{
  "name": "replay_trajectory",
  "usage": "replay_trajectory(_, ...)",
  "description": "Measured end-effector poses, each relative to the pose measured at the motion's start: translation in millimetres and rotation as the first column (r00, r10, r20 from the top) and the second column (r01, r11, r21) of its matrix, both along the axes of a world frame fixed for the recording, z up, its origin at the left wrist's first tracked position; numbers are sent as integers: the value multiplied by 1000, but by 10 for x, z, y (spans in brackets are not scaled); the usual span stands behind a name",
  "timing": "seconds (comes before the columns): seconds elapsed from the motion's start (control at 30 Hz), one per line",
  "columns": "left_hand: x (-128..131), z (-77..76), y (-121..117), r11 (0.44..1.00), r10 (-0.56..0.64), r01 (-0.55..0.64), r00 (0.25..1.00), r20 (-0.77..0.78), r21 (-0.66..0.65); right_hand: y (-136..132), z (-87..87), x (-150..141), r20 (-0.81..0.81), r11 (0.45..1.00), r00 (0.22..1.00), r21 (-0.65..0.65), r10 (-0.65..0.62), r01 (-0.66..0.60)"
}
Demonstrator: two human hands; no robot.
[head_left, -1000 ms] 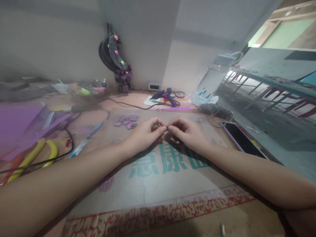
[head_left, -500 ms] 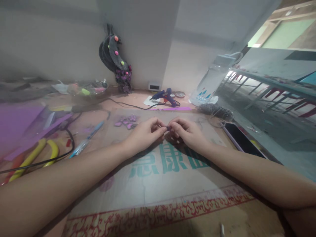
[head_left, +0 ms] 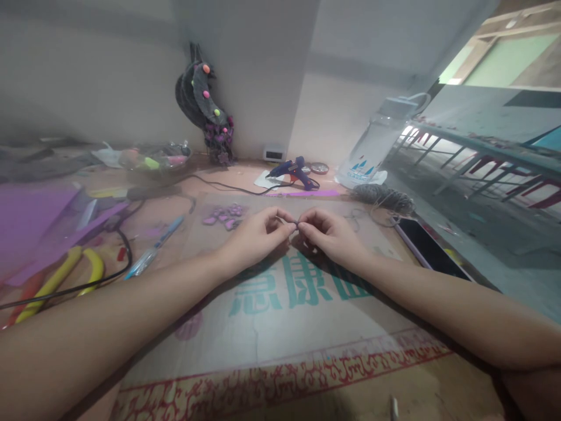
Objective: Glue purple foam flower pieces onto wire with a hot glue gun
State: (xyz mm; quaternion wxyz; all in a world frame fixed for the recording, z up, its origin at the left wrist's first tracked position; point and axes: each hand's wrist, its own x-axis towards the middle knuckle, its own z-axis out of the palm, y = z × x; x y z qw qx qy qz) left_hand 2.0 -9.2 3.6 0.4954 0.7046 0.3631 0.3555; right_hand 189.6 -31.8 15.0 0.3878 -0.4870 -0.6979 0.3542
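Note:
My left hand (head_left: 256,237) and my right hand (head_left: 328,234) meet fingertip to fingertip above a cardboard sheet (head_left: 280,316) with green printed characters. Both pinch a tiny dark piece (head_left: 297,223) between thumb and forefinger; it is too small to name. Both forearms rest on the cardboard. A cluster of small purple cut-out shapes (head_left: 224,214) lies just beyond my left hand.
A blue glue gun (head_left: 294,171) lies at the back, its cable running left. A blue pen (head_left: 153,248), yellow-handled pliers (head_left: 61,279) and purple sheets (head_left: 30,219) lie left. A phone (head_left: 427,248), a coil of wire (head_left: 385,199) and a water jug (head_left: 377,149) sit right.
Both hands stay pinched together at the same spot; the fingertips shifted only slightly around the tiny piece.

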Motion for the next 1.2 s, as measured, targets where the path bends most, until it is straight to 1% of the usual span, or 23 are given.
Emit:
replay_trajectory(0.2, -4, -18, 6, 999, -2, 2, 1000, 2, 32, 4, -11, 1, 27, 1000, 1000, 15, 10, -11)
replay_trajectory(0.4, 4, -37, 37, 996, -77, 81, 992, 100, -35, -1, 14, -13, -46, 1000, 999, -23, 17, -18)
replay_trajectory(0.57, -8, -18, 18, 1000, -13, 12, 1000, 15, 10, -3, 12, -11, -73, 999, 997, -31, 27, -30)
replay_trajectory(0.83, -3, -41, 18, 994, 42, -35, 997, -71, 104, -7, 15, -11, -35, 1000, 999, -18, 10, -11)
replay_trajectory(0.93, -7, -34, 12, 991, 64, -54, 995, -81, 119, -2, 13, -9, -13, 1000, 1000, 3, -2, 2)
replay_trajectory(1.03, -8, -30, 8, 990, 79, -70, 994, -73, 123, 3, 5, -4, -20, 1000, 1000, -5, 2, -2)
replay_trajectory(1.2, 0, -13, 5, 991, 72, -66, 996, -46, 117, 1, 4, -10, -8, 1000, 1000, 0, 7, -7)
